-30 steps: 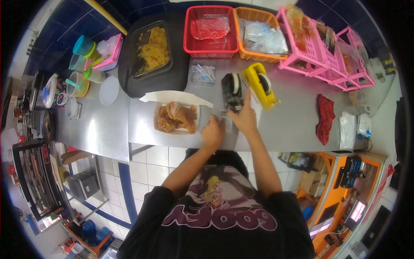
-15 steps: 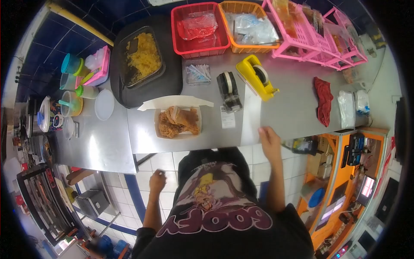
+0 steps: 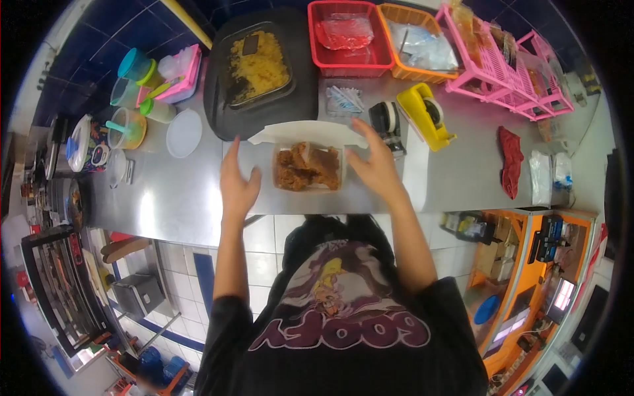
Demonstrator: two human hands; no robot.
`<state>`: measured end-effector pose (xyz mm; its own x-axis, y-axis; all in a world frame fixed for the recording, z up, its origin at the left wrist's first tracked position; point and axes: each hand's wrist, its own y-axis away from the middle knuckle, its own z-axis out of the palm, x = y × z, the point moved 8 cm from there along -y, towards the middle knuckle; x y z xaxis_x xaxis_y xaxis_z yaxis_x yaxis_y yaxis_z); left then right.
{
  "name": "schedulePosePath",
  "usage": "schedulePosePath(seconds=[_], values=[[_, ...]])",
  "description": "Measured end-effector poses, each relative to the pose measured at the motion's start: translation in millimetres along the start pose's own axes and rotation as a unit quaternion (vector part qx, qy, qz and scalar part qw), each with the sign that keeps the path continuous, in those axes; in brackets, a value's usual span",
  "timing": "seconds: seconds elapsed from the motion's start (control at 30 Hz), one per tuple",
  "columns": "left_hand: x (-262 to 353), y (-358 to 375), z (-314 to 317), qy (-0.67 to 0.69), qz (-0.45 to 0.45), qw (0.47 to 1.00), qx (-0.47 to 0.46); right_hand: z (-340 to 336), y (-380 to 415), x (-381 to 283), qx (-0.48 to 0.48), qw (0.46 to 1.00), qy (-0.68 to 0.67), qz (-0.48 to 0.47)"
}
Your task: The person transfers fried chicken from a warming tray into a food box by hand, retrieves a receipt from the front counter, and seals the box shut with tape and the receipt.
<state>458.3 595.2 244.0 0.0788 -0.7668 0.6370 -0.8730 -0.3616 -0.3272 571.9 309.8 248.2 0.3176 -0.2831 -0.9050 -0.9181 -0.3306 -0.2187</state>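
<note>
An open cardboard box (image 3: 335, 187) holds pieces of brown fried chicken (image 3: 297, 170), and its pale lid (image 3: 310, 132) is raised at the back. Just left of the box is my left hand (image 3: 239, 178), fingers apart and nothing in it. On the other side my right hand (image 3: 375, 164) reaches over the counter by the lid's right end, its thumb and fingers spread, also holding nothing. Behind the box, a black tray (image 3: 300, 99) bears a clear container of yellow food (image 3: 261, 66).
Behind stand a red basket (image 3: 353, 68), an orange basket (image 3: 413, 72) and pink racks (image 3: 495, 78). Tape dispensers, one black (image 3: 385, 122) and one yellow (image 3: 417, 109), are right of the box. A red cloth (image 3: 510, 162) lies farther right; cups (image 3: 125, 129) stand left.
Both hands have moved up to the two sides of the box, the left from below the counter edge, the right from farther right. The view has shifted, so the counter items appear farther right.
</note>
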Motion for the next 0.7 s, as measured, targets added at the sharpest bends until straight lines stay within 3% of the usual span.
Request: schedulePosePath(seconds=[0.03, 0.07, 0.1, 0.13, 0.17, 0.27, 0.33, 0.37, 0.43, 0.5, 0.57, 0.7], values=[[18.7, -19.7, -0.5, 0.002, 0.06, 0.998, 0.015, 5.9, 2.1, -3.5, 0.0, 1.0, -0.002, -0.003], [16.1, -20.3, -3.1, 0.002, 0.063, 0.998, 0.018, 20.8, 5.5, 4.7, -0.07, 0.995, 0.055, 0.053], [13.8, -22.0, 11.9, -0.015, 0.086, 0.994, -0.06, 32.5, 10.2, 14.5, -0.136, 0.978, 0.113, 0.107], [10.9, -25.6, 29.9, -0.031, 0.113, 0.984, -0.136, 40.4, 22.3, 18.0, -0.153, 0.97, 0.164, 0.096], [-10.8, -16.4, 41.5, -0.002, 0.055, 0.981, -0.185, 51.1, 41.2, 26.5, -0.165, 0.959, 0.215, 0.083], [-38.2, 27.3, 66.8, 0.016, 0.082, 0.988, -0.131, 71.5, 76.1, 46.1, -0.077, 0.981, 0.175, 0.018], [-51.0, 53.5, 93.6, 0.166, -0.088, 0.971, -0.146, 84.7, 91.5, 67.9, -0.034, 0.993, 0.08, 0.082], [-43.1, 59.5, 98.6, 0.162, -0.087, 0.971, -0.155, 89.7, 90.5, 73.0, -0.021, 0.997, 0.013, 0.078], [-43.3, 60.2, 99.5, 0.197, -0.168, 0.96, -0.108, 86.3, 90.5, 74.6, -0.012, 0.995, -0.028, 0.09], [-42.3, 58.1, 89.7, 0.171, -0.183, 0.964, -0.086, 71.1, 75.6, 62.8, -0.013, 0.994, -0.063, 0.092], [-35.2, 55.9, 72.6, 0.116, -0.21, 0.97, -0.047, 58.3, 66.2, 65.0, -0.069, 0.981, -0.032, 0.176], [-57.3, 61.9, 76.6, 0.121, -0.221, 0.968, -0.009, 39.5, 45.6, 62.4, -0.11, 0.975, -0.047, 0.19]])
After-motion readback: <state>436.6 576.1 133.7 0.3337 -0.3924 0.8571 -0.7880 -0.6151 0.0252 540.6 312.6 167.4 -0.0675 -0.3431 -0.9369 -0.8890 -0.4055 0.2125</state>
